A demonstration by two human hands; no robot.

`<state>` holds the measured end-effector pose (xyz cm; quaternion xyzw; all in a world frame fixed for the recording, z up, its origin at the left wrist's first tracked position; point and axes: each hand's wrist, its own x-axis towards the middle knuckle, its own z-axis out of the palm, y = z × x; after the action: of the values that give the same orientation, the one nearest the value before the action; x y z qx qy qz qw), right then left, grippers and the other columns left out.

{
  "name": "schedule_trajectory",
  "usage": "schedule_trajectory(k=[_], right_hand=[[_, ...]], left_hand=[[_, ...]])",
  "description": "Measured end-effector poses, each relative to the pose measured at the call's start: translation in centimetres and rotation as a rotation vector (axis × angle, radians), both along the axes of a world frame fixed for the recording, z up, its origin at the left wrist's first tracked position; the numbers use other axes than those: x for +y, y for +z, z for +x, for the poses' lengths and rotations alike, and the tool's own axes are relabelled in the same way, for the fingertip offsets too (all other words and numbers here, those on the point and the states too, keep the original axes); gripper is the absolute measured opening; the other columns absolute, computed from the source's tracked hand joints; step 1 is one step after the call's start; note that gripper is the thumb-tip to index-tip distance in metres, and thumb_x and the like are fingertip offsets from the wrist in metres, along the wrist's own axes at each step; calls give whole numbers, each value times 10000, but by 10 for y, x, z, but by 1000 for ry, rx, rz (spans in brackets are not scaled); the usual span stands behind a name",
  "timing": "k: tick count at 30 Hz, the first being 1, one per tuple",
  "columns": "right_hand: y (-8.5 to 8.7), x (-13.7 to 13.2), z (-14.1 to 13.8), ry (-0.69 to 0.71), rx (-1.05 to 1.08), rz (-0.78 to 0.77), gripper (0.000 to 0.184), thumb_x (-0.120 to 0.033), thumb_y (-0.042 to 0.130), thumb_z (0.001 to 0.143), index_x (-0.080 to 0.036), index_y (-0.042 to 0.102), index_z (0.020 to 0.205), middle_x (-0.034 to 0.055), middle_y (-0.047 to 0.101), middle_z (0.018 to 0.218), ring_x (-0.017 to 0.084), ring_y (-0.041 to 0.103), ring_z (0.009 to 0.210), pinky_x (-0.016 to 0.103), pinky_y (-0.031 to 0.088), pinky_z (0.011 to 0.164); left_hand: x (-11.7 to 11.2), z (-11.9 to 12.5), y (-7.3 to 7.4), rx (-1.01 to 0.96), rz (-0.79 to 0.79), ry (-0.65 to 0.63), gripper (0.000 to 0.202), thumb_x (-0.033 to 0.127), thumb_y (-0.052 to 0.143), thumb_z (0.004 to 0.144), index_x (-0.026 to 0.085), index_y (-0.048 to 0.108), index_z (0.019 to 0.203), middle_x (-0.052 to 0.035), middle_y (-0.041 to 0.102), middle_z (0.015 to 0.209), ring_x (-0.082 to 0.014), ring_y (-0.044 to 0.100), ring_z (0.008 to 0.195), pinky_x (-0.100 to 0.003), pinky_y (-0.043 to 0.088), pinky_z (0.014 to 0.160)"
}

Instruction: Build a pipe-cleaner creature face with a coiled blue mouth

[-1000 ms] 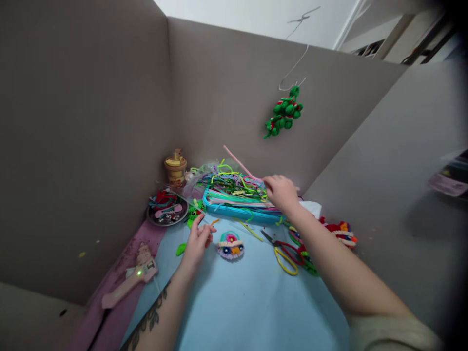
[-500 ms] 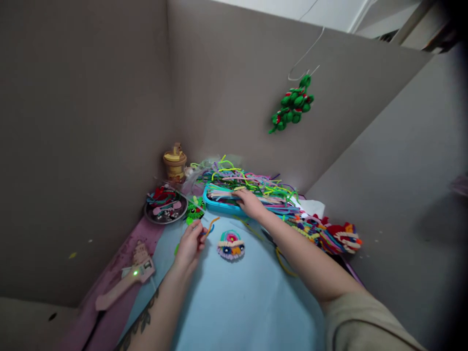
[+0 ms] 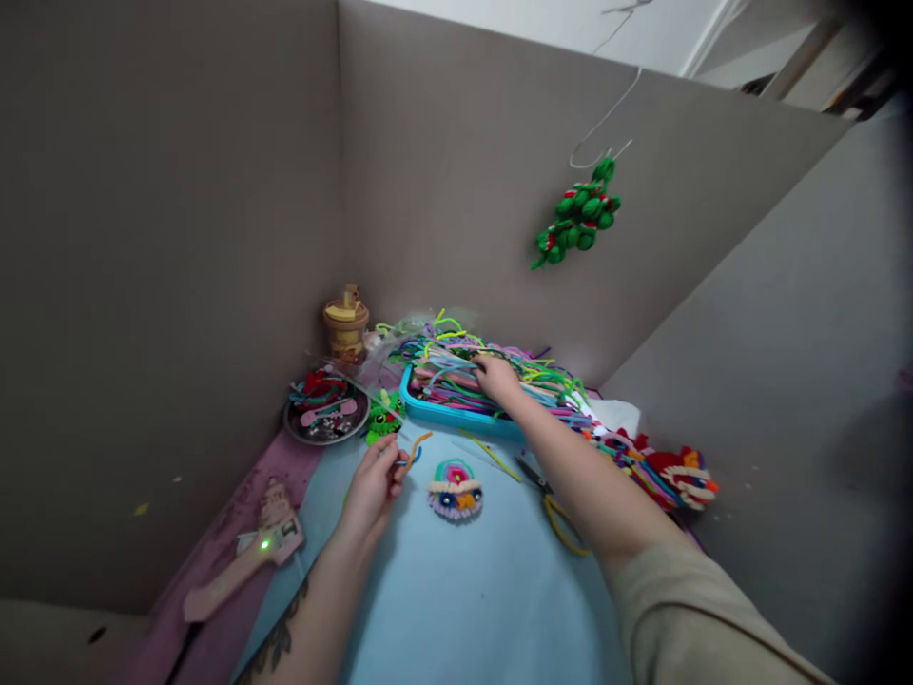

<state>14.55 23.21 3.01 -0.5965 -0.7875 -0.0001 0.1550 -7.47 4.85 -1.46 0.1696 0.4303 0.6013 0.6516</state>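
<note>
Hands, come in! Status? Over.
Left hand: holding orange and blue stems. Right hand: touching stem pile. Face craft: on blue mat. Scissors: partly behind right forearm.

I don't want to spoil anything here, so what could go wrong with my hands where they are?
Your right hand is among the loose strands in the blue tray, so pulling back might drag some over the rim. The scissors, partly hidden by your right forearm, could get knocked if it dips. The pink glue gun by your left forearm shows a green light, so it may be hot.
</note>
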Motion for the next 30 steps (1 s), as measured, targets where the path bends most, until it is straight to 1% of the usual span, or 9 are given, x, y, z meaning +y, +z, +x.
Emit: schedule_trajectory(k=[3,7,11,14,16,19,22,25,30], right_hand=[[1,-3,-1,62,18,5,245,-209,525,846,-159,658,1046,100,695,1044,225,619,976,309,440,852],[0,-19,-3,215,39,6,243,-253,543,853,-166,640,1058,72,684,1057,184,610,969,270,444,844],[1,-36,-8,325,29,26,275,-242,527,871,-146,607,1116,96,642,1111,195,552,1053,302,402,926],[6,-45,-21,380,-2,45,309,-209,503,878,-165,577,1175,100,597,1170,208,490,1124,324,356,974],[9,-50,-35,389,-28,57,350,-216,492,884,-183,548,1227,110,579,1169,227,479,1114,334,364,946],[13,-55,-60,377,-146,60,365,-275,491,890,-213,536,1247,115,581,1137,245,504,1046,316,403,828],[14,-55,-77,345,-194,56,283,-315,432,919,-198,637,1076,115,621,1039,241,535,971,291,402,747],[16,-52,-83,301,-174,65,320,-312,388,934,-168,674,934,123,643,956,236,560,914,283,393,715],[21,-50,-95,278,-111,84,277,-240,407,916,-137,664,928,129,642,929,229,582,865,284,388,698]], left_hand=[[0,1,0,1,6,-2,339,241,651,730,143,518,1026,27,576,637,-40,430,421,-124,222,349],[-1,1,1,-3,4,-3,343,242,659,721,139,527,1021,27,577,633,-42,434,417,-127,226,349],[-1,2,1,-6,5,-6,316,228,656,720,140,542,1002,22,581,648,-39,439,421,-126,228,346],[-1,1,2,-9,9,-13,298,224,659,712,145,552,979,22,577,659,-36,447,424,-125,235,345],[-1,1,2,-11,12,-21,296,227,662,705,147,552,968,25,571,662,-35,448,425,-122,238,344],[0,0,1,-12,18,-37,303,225,665,697,148,548,966,32,558,663,-33,446,427,-119,239,341],[0,-1,0,-12,24,-49,306,228,662,700,145,549,972,35,553,658,-30,438,427,-115,238,338],[-1,-1,1,-19,26,-47,317,238,672,696,142,559,976,33,560,658,-29,436,427,-114,244,341],[-2,-1,4,-58,27,-41,314,222,704,676,137,585,955,24,573,660,-40,462,443,-122,274,355]])
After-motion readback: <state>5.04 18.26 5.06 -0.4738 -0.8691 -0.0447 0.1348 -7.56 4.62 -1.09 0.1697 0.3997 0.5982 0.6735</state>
